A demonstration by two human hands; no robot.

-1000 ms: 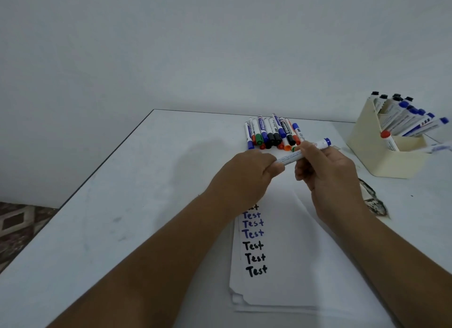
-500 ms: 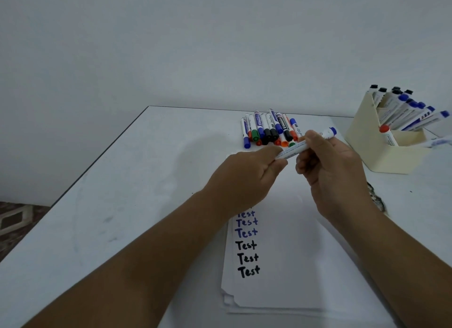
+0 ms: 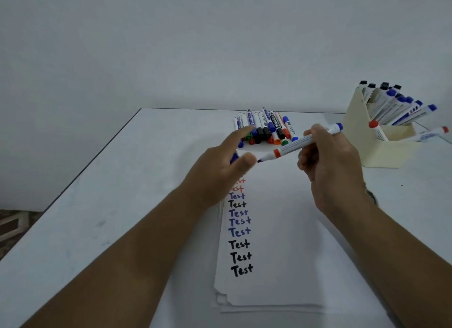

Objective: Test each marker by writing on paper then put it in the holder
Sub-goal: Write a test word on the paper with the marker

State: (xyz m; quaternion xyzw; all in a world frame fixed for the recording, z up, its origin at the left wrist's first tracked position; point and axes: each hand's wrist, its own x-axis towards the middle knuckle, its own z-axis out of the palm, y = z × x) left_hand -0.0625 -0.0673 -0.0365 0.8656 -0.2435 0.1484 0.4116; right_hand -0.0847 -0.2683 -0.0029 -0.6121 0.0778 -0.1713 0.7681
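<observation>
Head view: the right hand (image 3: 329, 171) has its fingers curled round a white marker (image 3: 303, 143), which lies aslant above the paper (image 3: 281, 242) with its bare dark tip pointing toward the left hand and its blue end up by the right thumb. The left hand (image 3: 220, 171) hovers just beside that tip, thumb and forefinger spread; a bit of blue, likely the cap (image 3: 234, 158), shows inside it, but how it is held I cannot tell. Below both hands the paper carries a column of "Test" words in red, blue and black. Beyond the left fingers lies a pile of capped markers (image 3: 265, 128) on the tabletop (image 3: 122, 193). Off past the right hand stands a cream holder (image 3: 362, 137) with several markers leaning in it.
</observation>
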